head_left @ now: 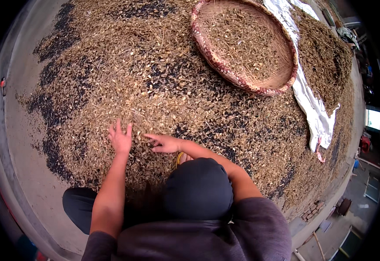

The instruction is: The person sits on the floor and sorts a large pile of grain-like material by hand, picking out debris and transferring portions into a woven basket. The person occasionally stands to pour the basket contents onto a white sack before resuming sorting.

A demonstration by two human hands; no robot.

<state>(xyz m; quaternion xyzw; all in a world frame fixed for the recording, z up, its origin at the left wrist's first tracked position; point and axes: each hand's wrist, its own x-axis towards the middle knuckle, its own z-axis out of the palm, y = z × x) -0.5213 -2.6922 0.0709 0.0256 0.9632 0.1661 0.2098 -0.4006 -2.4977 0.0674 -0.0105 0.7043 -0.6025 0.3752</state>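
Observation:
A thick layer of dry tan husks and stalks (124, 61) is spread over the ground, with small black seeds (159, 78) showing in patches. Over this layer my left hand (120, 140) is held palm down, its fingers spread and holding nothing. To its right, my right hand (166, 144) reaches inward with fingers stretched toward the left; nothing shows in it. Both hands are at or just above the husks; whether they touch them I cannot tell. Black seeds also lie in a dark band (55, 156) along the left edge of the spread.
A large round woven tray (281, 71) with a patterned rim holds more husks at the upper right. Beside it stretches a white cloth or sack (305, 91), with a heap of brown plant matter (325, 56) beyond. My dark-clad knee (198, 187) rises near my right forearm. Bricks (312, 210) lie lower right.

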